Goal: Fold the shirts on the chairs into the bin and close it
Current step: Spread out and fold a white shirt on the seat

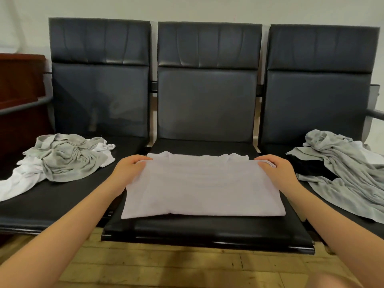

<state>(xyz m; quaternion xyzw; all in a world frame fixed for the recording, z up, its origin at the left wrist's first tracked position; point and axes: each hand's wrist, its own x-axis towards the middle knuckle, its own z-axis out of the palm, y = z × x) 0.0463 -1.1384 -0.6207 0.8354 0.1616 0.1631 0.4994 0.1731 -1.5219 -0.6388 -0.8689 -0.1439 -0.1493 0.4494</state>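
I am folding the white shirt point(202, 188) at the frame's middle.
My left hand point(126, 170) and right hand point(277, 170) are each pinching a far corner; next I should fold again.

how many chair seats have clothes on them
3: the left seat holds a crumpled grey and white heap, the middle seat a white shirt mid-fold, the right seat rumpled grey garments.

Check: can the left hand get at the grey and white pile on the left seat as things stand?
Probably yes, once it lets go. The left hand pinches the white shirt at its far left corner, so its grip is taken. The grey and white pile lies uncovered on the next seat, with bare cushion between.
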